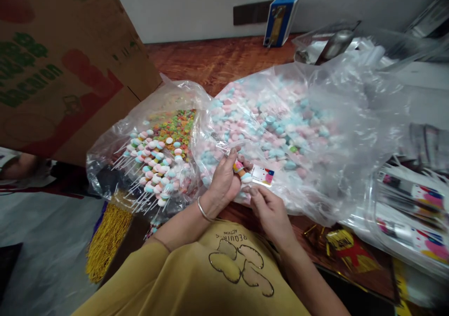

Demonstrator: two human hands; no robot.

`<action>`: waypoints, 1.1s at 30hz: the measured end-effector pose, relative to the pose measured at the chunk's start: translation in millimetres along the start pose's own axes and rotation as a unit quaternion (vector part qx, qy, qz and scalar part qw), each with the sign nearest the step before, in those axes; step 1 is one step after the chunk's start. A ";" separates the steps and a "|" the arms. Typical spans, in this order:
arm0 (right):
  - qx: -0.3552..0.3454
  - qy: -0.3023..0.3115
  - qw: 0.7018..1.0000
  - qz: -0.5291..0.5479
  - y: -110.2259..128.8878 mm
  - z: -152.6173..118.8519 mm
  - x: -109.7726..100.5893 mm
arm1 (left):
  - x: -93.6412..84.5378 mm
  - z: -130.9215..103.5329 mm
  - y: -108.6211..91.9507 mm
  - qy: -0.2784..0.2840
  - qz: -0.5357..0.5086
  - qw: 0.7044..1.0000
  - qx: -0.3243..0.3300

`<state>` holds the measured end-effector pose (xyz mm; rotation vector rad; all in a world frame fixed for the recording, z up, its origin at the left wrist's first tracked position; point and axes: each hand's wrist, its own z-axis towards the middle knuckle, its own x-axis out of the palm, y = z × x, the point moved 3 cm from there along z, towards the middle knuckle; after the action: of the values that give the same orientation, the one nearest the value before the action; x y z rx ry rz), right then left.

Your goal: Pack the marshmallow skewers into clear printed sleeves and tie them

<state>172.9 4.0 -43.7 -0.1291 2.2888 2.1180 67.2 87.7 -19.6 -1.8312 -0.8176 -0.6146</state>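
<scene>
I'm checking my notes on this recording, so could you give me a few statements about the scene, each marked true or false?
1. The left hand holds a small colourful candy. True.
2. The right hand is spread wide open. False: the right hand has its thumb and fingertips drawn together.
3. A bracelet circles the right wrist. False: the bracelet is on the left wrist.
4. A blue box stands near the wall. True.
5. Gold fringe lies on the pink and blue candies. False: the gold fringe is at lower left, apart from those candies.
</scene>
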 end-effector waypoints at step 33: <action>0.134 0.130 0.907 0.379 -0.8 -3.3 12.5 | 2.8 -2.8 -17.5 0.073 -0.051 0.993 -0.073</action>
<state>160.7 0.1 -45.1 0.6250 3.1433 2.0957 55.5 90.6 -6.3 -1.8587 -0.7883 -0.8830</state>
